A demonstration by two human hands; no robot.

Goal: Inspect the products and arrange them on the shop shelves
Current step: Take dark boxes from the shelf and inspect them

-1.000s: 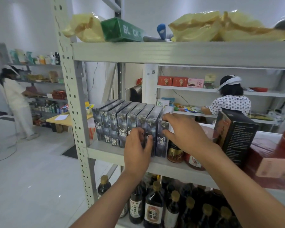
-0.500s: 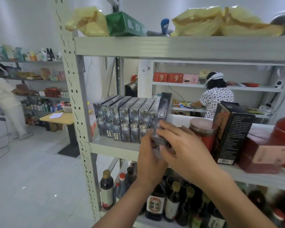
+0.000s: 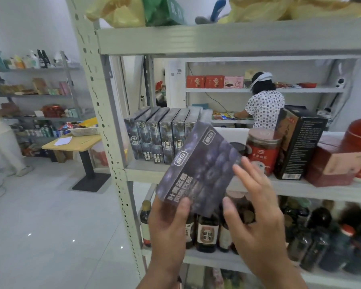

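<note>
Left hand (image 3: 167, 225) fingers grip tilted dark box (image 3: 198, 170); right hand (image 3: 258, 224) fingers spread, possibly touching box edge.

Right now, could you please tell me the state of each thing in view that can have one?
dark box: in the air, tilted, held at its lower end.
left grip: holds that box, thumb on its front.
right grip: fingers straight, beside the box; contact unclear.
row of matching boxes: upright, side by side on the middle shelf.
red jar: upright, lid on.
black carton: standing on end.
sauce bottles: upright on the lower shelf.
</note>
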